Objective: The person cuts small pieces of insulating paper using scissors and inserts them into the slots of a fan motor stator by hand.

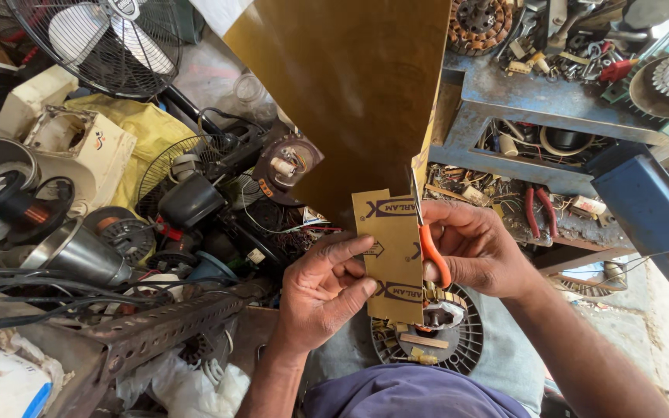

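Note:
My left hand (323,290) pinches the lower strip of a large brownish-yellow insulating sheet (350,93) between thumb and fingers. The strip (395,255) hangs down with dark printed marks on it. My right hand (478,248) grips orange-handled scissors (430,248), whose blades point upward along the strip's right edge. Below both hands, on my lap, lies a round grey fan motor part (443,340) with small yellowish paper pieces on it.
A blue metal workbench (536,101) with motor parts, wires and red-handled pliers (540,209) stands at the right. At the left lie a table fan (102,39), fan grilles, a copper coil (29,209), a steel cone and a rusty perforated angle bar (156,325).

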